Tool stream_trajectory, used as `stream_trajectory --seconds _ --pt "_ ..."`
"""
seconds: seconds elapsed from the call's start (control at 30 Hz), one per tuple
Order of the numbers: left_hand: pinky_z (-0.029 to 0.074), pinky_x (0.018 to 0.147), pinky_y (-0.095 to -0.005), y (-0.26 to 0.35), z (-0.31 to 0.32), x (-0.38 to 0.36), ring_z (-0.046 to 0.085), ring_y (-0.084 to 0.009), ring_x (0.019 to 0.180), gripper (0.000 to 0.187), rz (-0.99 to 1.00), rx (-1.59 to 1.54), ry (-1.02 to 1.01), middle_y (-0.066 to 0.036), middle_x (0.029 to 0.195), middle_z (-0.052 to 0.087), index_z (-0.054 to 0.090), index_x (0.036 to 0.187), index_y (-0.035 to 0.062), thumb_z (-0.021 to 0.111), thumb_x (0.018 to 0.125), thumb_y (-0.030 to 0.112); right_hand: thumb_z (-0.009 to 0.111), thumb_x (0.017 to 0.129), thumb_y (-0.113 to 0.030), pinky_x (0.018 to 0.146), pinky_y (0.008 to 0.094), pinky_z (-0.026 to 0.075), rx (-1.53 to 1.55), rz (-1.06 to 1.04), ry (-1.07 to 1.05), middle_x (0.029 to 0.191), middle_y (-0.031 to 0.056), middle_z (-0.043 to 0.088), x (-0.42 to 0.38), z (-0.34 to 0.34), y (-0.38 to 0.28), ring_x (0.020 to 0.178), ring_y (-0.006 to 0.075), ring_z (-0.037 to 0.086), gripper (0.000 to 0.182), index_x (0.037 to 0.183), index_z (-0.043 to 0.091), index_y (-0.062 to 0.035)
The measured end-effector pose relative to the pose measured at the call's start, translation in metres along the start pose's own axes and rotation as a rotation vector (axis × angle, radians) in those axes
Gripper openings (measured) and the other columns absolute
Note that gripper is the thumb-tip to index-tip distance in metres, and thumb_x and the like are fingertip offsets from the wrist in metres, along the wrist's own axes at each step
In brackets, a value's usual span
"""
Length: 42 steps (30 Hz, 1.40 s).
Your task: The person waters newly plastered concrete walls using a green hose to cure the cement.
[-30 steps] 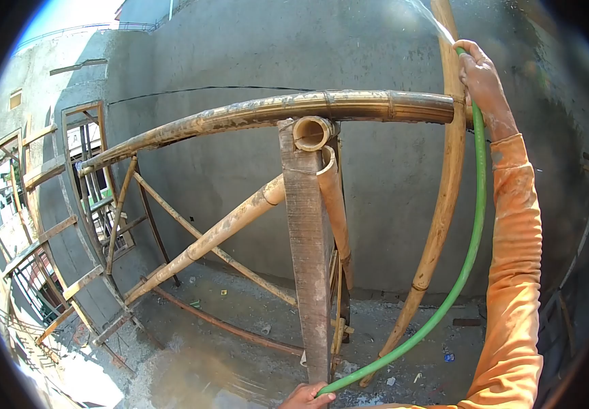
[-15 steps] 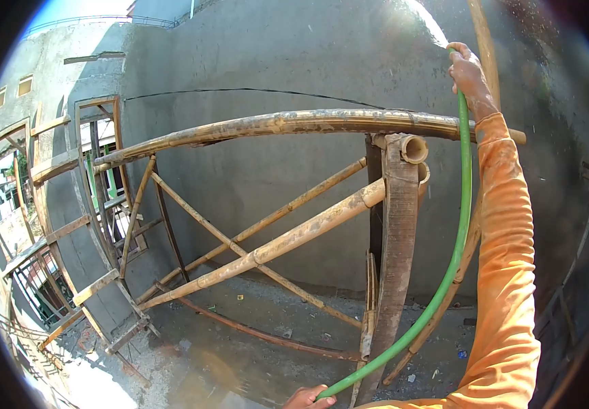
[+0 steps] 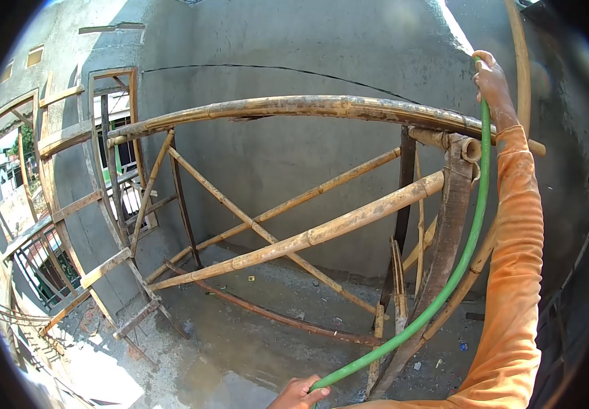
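While right hand grips green hose tip high above bamboo rail, water sprays onto grey wall. Left hand closed round hose lower down, below the rail. Wall looks mostly dry, wetting barely begun.

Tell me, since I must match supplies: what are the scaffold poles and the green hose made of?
The mud-streaked tan scaffold poles look like bamboo: ringed nodes, a hollow cut end. The glossy green hose, held by the right hand and left hand, bends smoothly, so probably plastic or rubber.
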<state>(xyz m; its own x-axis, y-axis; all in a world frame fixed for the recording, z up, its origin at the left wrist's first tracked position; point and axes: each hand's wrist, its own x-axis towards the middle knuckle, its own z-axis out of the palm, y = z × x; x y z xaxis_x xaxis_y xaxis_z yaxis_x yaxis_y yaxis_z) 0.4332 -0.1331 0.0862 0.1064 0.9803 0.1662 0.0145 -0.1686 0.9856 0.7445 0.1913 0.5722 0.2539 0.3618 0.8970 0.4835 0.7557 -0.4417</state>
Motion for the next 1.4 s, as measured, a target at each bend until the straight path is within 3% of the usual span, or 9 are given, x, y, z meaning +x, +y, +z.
stream_trajectory --seconds 0.17,0.23,0.33,0.57,0.7,0.77,0.8,1.37,1.4 --pt "0.041 0.053 -0.0369 -0.024 -0.027 -0.015 0.048 -0.0131 0.06 0.025 0.009 0.016 0.056 -0.003 0.065 0.054 0.06 0.087 0.0034 0.068 0.095 0.026 0.048 0.103 -0.019 0.037 0.0224 0.038 0.044 -0.053 -0.057 0.068 -0.0046 0.046 -0.012 0.043 -0.025 0.047 0.0033 0.041 0.026 0.124 0.062 -0.0135" --pt "0.044 0.055 -0.0397 -0.027 -0.041 -0.025 0.051 -0.0204 0.058 0.027 0.113 0.334 0.15 -0.013 0.065 0.053 0.059 0.088 0.0012 0.07 0.094 0.026 0.047 0.103 -0.018 0.037 0.0229 0.037 0.053 -0.07 -0.045 0.066 -0.004 0.047 -0.013 0.046 -0.026 0.045 0.0045 0.04 0.026 0.124 0.063 -0.0141" --pt "0.045 0.056 -0.0422 -0.017 -0.055 -0.036 0.055 -0.0277 0.058 0.027 0.129 0.295 0.226 -0.02 0.067 0.054 0.061 0.089 -0.0002 0.071 0.092 0.025 0.049 0.102 -0.02 0.04 0.0267 0.042 0.028 0.033 -0.021 0.071 -0.0004 0.05 -0.012 0.058 -0.027 0.05 0.0081 0.047 0.029 0.126 0.063 -0.0149" --pt "0.047 0.057 -0.0459 -0.019 -0.075 -0.05 0.06 -0.041 0.063 0.025 0.194 0.332 0.352 -0.024 0.071 0.06 0.064 0.091 -0.0009 0.073 0.09 0.022 0.047 0.101 -0.02 0.04 0.0265 0.04 0.171 -0.038 -0.172 0.07 -0.0016 0.048 -0.033 0.127 -0.059 0.046 0.0083 0.042 0.031 0.127 0.062 -0.0153" --pt "0.045 0.054 -0.046 -0.031 -0.084 -0.054 0.057 -0.042 0.06 0.023 0.291 0.393 0.403 -0.023 0.069 0.059 0.063 0.087 0.0006 0.074 0.09 0.02 0.048 0.101 -0.02 0.041 0.0274 0.041 0.189 -0.015 -0.205 0.071 -0.0011 0.049 -0.049 0.164 -0.072 0.047 0.0081 0.043 0.031 0.128 0.062 -0.0149" --pt "0.052 0.062 -0.0435 -0.028 -0.095 -0.059 0.067 -0.0349 0.068 0.03 -0.033 0.403 0.294 -0.017 0.071 0.065 0.068 0.096 0.0031 0.073 0.093 0.033 0.048 0.101 -0.02 0.041 0.0273 0.04 0.224 -0.018 -0.221 0.072 -0.0009 0.049 -0.055 0.179 -0.076 0.047 0.0082 0.043 0.031 0.128 0.062 -0.0148" --pt "0.052 0.062 -0.0435 -0.026 -0.097 -0.06 0.067 -0.0349 0.068 0.03 -0.038 0.399 0.301 -0.017 0.071 0.065 0.068 0.096 0.0031 0.073 0.093 0.033 0.047 0.101 -0.02 0.041 0.0274 0.042 0.228 -0.014 -0.249 0.073 0.0001 0.049 -0.055 0.187 -0.075 0.047 0.0085 0.045 0.032 0.129 0.062 -0.0142" --pt "0.048 0.055 -0.0432 -0.057 -0.171 -0.058 0.06 -0.0364 0.055 0.038 0.11 0.543 0.461 -0.015 0.061 0.057 0.062 0.095 0.0034 0.069 0.097 0.04 0.047 0.1 -0.02 0.045 0.029 0.047 0.352 -0.08 -0.394 0.075 0.0007 0.051 -0.103 0.339 -0.153 0.054 0.01 0.049 0.034 0.129 0.063 -0.0123" --pt "0.043 0.051 -0.0449 -0.04 -0.167 -0.055 0.055 -0.0396 0.056 0.02 0.138 0.498 0.588 -0.021 0.065 0.058 0.062 0.085 0.0027 0.073 0.091 0.018 0.047 0.1 -0.02 0.045 0.029 0.047 0.355 -0.081 -0.392 0.075 0.0007 0.051 -0.106 0.35 -0.158 0.054 0.01 0.049 0.034 0.129 0.063 -0.0123"
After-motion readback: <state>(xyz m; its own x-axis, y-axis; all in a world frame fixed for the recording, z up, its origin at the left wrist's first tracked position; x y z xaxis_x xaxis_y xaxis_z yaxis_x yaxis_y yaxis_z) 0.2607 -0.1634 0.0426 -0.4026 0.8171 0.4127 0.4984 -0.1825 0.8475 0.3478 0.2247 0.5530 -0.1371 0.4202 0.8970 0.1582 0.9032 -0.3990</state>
